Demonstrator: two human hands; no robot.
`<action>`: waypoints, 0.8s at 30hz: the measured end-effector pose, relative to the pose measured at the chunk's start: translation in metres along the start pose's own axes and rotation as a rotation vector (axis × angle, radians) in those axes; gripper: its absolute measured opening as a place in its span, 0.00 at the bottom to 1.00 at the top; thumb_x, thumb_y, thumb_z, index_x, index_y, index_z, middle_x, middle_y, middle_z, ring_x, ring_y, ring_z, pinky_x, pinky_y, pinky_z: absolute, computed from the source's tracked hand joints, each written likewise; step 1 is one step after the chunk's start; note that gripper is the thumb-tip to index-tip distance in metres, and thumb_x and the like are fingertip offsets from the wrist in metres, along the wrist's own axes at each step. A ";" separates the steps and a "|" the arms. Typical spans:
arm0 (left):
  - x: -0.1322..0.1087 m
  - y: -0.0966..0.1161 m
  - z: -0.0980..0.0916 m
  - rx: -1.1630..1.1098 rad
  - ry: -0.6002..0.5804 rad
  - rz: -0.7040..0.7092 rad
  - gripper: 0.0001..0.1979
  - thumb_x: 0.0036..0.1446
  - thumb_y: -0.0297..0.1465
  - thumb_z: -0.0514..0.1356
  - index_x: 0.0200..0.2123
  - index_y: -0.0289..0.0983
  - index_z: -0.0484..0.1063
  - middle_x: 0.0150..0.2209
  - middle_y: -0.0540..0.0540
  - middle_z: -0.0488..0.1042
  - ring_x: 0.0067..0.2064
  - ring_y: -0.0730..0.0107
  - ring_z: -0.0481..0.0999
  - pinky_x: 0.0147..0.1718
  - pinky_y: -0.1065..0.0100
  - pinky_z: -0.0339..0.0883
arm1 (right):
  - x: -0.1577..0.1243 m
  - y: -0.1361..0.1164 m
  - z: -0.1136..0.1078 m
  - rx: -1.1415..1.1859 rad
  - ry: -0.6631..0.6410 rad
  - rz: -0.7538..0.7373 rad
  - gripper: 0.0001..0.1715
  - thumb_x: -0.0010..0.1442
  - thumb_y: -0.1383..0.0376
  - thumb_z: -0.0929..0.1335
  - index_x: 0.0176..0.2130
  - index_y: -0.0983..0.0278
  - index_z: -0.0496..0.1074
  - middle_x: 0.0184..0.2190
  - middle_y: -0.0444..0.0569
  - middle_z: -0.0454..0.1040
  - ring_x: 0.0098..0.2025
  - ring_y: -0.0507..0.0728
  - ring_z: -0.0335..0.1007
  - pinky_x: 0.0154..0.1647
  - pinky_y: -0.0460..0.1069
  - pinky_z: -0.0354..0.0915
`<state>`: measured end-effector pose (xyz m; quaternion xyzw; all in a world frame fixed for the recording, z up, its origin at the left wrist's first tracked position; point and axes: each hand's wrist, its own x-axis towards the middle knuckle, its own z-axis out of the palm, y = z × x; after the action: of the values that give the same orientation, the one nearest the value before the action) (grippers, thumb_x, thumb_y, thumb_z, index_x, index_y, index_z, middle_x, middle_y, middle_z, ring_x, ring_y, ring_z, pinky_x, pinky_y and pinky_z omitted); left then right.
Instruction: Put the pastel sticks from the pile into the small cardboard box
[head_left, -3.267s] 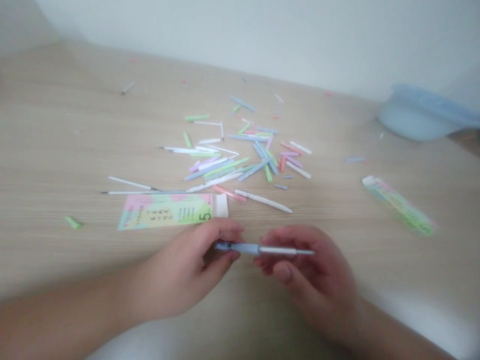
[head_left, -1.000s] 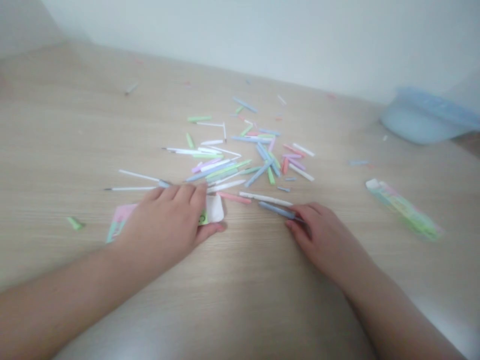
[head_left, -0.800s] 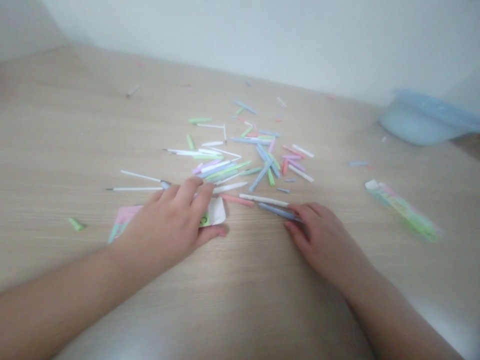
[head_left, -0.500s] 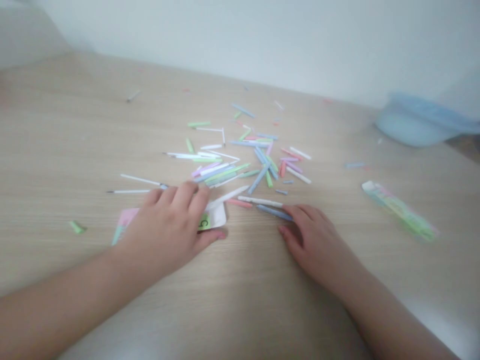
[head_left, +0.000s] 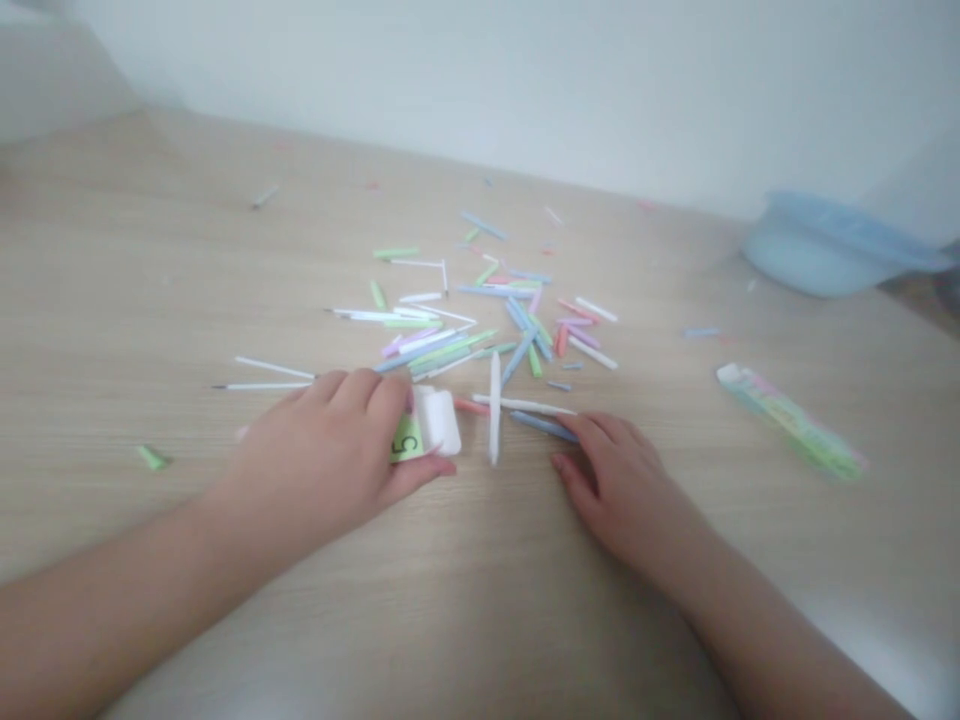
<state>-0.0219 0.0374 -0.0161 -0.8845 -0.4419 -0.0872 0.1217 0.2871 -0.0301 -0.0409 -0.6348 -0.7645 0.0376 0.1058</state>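
Note:
My left hand is closed around a small printed carton, green at its near end, with a white flap folded out to the right. A white pen barrel lies just right of the flap, crossing over a longer white pen. My right hand rests on the table, thumb and forefinger apart, at the right ends of that white pen and a blue pen barrel. A red piece lies partly hidden behind the carton's flap.
Loose pen parts in blue, green, white, purple and red form a scattered pile beyond my hands. A flat colourful packet lies at right, below a light blue basin. A green cap lies at far left.
The white pen barrel that stuck out of the carton now lies apart on the table, turned to point toward me. The carton has tilted, its flap more upright. My right hand has barely moved.

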 end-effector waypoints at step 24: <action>-0.022 -0.018 0.004 -0.489 0.429 0.593 0.38 0.64 0.60 0.57 0.60 0.33 0.69 0.50 0.34 0.80 0.55 0.50 0.79 0.59 0.54 0.72 | -0.006 -0.040 -0.013 0.147 -0.074 -0.212 0.17 0.74 0.62 0.65 0.58 0.61 0.74 0.52 0.54 0.77 0.57 0.65 0.68 0.62 0.63 0.64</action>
<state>-0.0490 0.0321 -0.0229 -0.9378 -0.0999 -0.3321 0.0175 0.2523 -0.0448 -0.0213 -0.5393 -0.8258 0.1055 0.1271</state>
